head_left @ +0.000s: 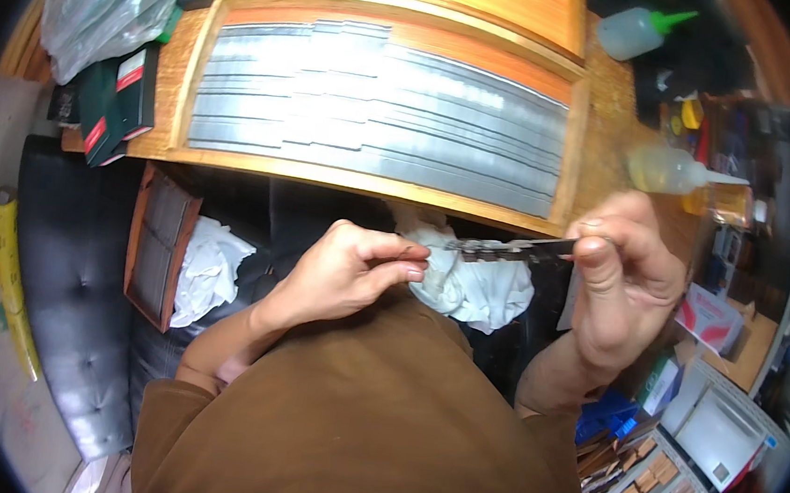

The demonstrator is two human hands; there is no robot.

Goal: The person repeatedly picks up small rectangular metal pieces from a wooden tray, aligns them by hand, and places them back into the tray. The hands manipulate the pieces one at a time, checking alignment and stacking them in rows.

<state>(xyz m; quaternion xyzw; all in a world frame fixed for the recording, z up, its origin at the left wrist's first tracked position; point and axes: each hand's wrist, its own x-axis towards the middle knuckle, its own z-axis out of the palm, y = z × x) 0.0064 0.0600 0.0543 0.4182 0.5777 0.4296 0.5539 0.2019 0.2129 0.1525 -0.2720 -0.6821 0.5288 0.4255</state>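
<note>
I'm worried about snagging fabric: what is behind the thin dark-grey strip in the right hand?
Behind the left part of the thin dark-grey strip is crumpled white cloth; anything beneath that cloth is covered.

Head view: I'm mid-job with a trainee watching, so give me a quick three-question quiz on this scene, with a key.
1. Multiple choice: what colour is the tip of the upper bottle?
a) red
b) green
c) blue

2. True or false: the right hand pinches a thin dark strip between thumb and finger.

3. Short answer: what fills most of the nearer tray?

Key:
1. b
2. True
3. Grey strips
</note>
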